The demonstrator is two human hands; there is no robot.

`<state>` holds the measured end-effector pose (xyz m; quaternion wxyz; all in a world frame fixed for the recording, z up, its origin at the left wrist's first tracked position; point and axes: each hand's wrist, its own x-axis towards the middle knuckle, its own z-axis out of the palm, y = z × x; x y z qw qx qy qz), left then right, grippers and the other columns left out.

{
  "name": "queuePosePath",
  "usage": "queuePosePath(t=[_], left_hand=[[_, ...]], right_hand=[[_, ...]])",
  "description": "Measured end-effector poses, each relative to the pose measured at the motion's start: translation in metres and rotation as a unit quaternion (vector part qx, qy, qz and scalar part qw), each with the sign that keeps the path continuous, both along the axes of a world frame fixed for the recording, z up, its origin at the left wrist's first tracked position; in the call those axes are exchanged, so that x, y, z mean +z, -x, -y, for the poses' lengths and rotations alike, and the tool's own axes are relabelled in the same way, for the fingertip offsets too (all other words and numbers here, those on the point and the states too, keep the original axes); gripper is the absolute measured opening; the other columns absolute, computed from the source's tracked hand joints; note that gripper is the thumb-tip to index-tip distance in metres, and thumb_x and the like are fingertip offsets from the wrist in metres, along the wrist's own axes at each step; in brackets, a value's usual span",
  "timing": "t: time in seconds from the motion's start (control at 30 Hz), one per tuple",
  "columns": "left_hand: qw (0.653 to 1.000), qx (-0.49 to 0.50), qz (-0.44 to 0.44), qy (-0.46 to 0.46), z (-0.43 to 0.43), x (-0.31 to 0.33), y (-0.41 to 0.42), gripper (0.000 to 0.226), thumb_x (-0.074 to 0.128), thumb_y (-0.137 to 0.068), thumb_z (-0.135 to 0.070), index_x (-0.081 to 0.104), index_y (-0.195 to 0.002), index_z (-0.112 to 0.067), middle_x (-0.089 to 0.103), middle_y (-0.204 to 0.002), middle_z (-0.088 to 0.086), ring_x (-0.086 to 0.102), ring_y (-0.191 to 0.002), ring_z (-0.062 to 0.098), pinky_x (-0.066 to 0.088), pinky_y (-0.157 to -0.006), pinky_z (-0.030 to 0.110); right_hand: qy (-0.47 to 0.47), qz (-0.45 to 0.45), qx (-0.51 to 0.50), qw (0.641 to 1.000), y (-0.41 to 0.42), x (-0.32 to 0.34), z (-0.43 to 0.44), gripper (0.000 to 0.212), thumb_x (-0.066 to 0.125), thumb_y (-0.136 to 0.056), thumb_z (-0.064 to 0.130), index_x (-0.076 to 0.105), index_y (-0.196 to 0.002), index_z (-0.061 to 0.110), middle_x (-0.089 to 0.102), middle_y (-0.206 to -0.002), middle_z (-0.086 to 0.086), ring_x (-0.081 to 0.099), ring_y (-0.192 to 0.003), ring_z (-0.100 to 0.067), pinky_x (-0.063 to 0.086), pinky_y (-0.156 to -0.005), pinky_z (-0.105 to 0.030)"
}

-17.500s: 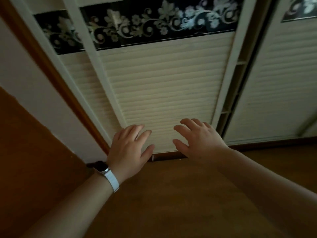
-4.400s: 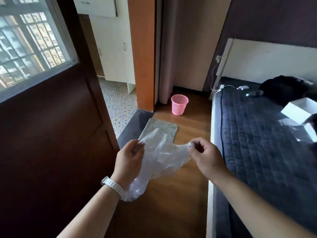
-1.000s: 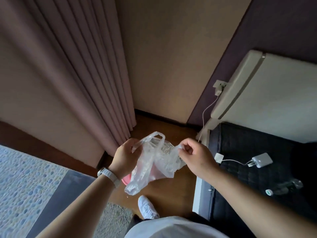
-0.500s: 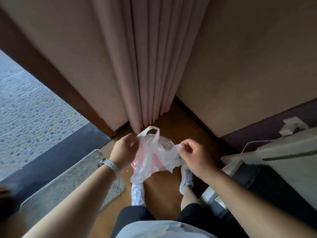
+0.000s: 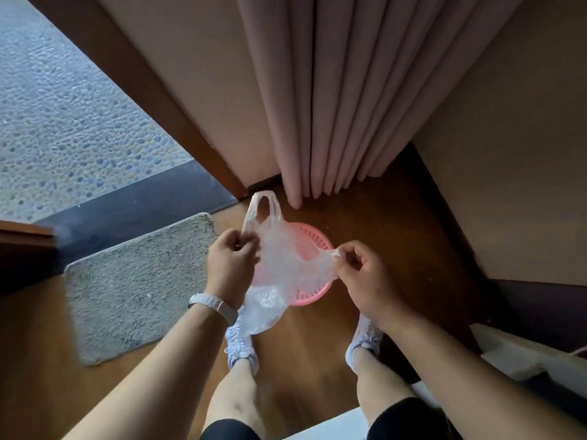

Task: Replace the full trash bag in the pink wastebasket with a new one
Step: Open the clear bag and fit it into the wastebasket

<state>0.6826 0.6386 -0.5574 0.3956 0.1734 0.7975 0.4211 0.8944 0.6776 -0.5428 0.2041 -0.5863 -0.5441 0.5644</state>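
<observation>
A clear plastic bag (image 5: pixel 279 268) hangs stretched between my hands, directly over the pink mesh wastebasket (image 5: pixel 313 239) on the wooden floor. My left hand (image 5: pixel 230 265) pinches the bag's left edge below one loop handle, which sticks up. My right hand (image 5: pixel 362 277) pinches the right edge. The bag's bottom sags toward my left shoe. Most of the basket's inside is hidden behind the plastic.
A pink curtain (image 5: pixel 320 100) hangs just behind the basket, in the corner of beige walls. A grey mat (image 5: pixel 133 281) lies on the floor to the left, by a dark threshold (image 5: pixel 127 211). My feet in white shoes (image 5: pixel 239 347) stand close in front of the basket.
The view has tipped down, so the basket's rim now shows under the bag. Both hands keep their pinch and the bag is spread a little wider.
</observation>
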Motion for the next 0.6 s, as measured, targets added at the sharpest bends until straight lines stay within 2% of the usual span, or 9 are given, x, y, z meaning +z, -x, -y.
queuePosePath(t=[0.07, 0.13, 0.23, 0.3, 0.37, 0.43, 0.53, 0.6], left_hand=[[0.999, 0.009, 0.025, -0.029, -0.004, -0.030, -0.004, 0.014, 0.065, -0.086, -0.004, 0.056, -0.075, -0.004, 0.056, -0.067, 0.005, 0.056, -0.062, 0.013, 0.049, -0.056, 0.022], [0.997, 0.021, 0.048, -0.048, -0.004, -0.065, -0.009, 0.019, 0.065, -0.086, -0.003, 0.056, -0.071, -0.010, 0.057, -0.066, 0.003, 0.057, -0.060, 0.010, 0.049, -0.057, 0.021], [0.993, 0.041, 0.077, -0.084, -0.003, -0.120, -0.018, 0.029, 0.064, -0.085, 0.002, 0.054, -0.065, -0.017, 0.057, -0.063, 0.002, 0.057, -0.058, 0.011, 0.049, -0.057, 0.023], [0.986, 0.067, 0.103, -0.111, -0.001, -0.152, -0.022, 0.027, 0.064, -0.085, 0.003, 0.055, -0.067, -0.016, 0.057, -0.068, 0.004, 0.059, -0.063, 0.014, 0.052, -0.062, 0.025], [0.975, 0.095, 0.139, -0.146, 0.000, -0.175, -0.026, 0.023, 0.065, -0.084, 0.003, 0.056, -0.072, -0.014, 0.059, -0.074, 0.006, 0.062, -0.068, 0.017, 0.054, -0.068, 0.026], [0.963, 0.104, 0.165, -0.184, 0.008, -0.193, -0.032, 0.021, 0.066, -0.083, 0.002, 0.057, -0.074, -0.014, 0.060, -0.076, 0.006, 0.063, -0.070, 0.016, 0.054, -0.071, 0.026], [0.955, 0.100, 0.164, -0.226, 0.031, -0.216, -0.039, 0.020, 0.066, -0.082, 0.003, 0.057, -0.074, -0.014, 0.060, -0.075, 0.006, 0.062, -0.071, 0.017, 0.055, -0.073, 0.029], [0.967, 0.091, 0.114, -0.211, 0.053, -0.228, -0.037, 0.018, 0.067, -0.080, 0.002, 0.059, -0.072, -0.013, 0.060, -0.074, 0.006, 0.059, -0.072, 0.020, 0.056, -0.073, 0.032]], right_hand=[[-0.014, -0.011, -0.012, 1.000, 0.000, -0.031, 0.001, 0.008, 0.061, -0.087, 0.014, 0.059, -0.080, 0.017, 0.058, -0.070, 0.005, 0.053, -0.069, -0.011, 0.048, -0.065, -0.039], [-0.025, -0.024, -0.018, 0.999, -0.001, -0.064, 0.006, 0.008, 0.062, -0.086, 0.015, 0.059, -0.080, 0.019, 0.056, -0.066, 0.012, 0.050, -0.065, -0.008, 0.045, -0.060, -0.032], [-0.044, -0.028, -0.019, 0.998, -0.002, -0.117, 0.014, 0.006, 0.062, -0.086, 0.010, 0.060, -0.081, 0.013, 0.058, -0.073, 0.002, 0.052, -0.068, -0.010, 0.047, -0.064, -0.032], [-0.062, -0.035, -0.032, 0.997, -0.001, -0.147, 0.017, 0.006, 0.062, -0.087, 0.005, 0.060, -0.082, 0.008, 0.059, -0.075, -0.008, 0.054, -0.068, -0.013, 0.048, -0.064, -0.033], [-0.097, -0.036, -0.036, 0.994, -0.004, -0.170, 0.023, 0.005, 0.061, -0.087, 0.007, 0.061, -0.083, 0.009, 0.063, -0.081, -0.016, 0.058, -0.072, -0.024, 0.052, -0.065, -0.039], [-0.132, -0.035, -0.031, 0.990, -0.010, -0.187, 0.035, 0.004, 0.062, -0.087, 0.012, 0.062, -0.084, 0.015, 0.066, -0.086, -0.017, 0.064, -0.079, -0.032, 0.055, -0.068, -0.043], [-0.153, -0.035, -0.010, 0.987, -0.023, -0.200, 0.052, 0.004, 0.063, -0.086, 0.014, 0.063, -0.083, 0.017, 0.066, -0.080, -0.009, 0.062, -0.071, -0.023, 0.055, -0.067, -0.043], [-0.156, -0.032, 0.010, 0.987, -0.032, -0.202, 0.061, 0.003, 0.063, -0.086, 0.016, 0.063, -0.085, 0.018, 0.065, -0.079, -0.004, 0.060, -0.069, -0.013, 0.055, -0.065, -0.036]])
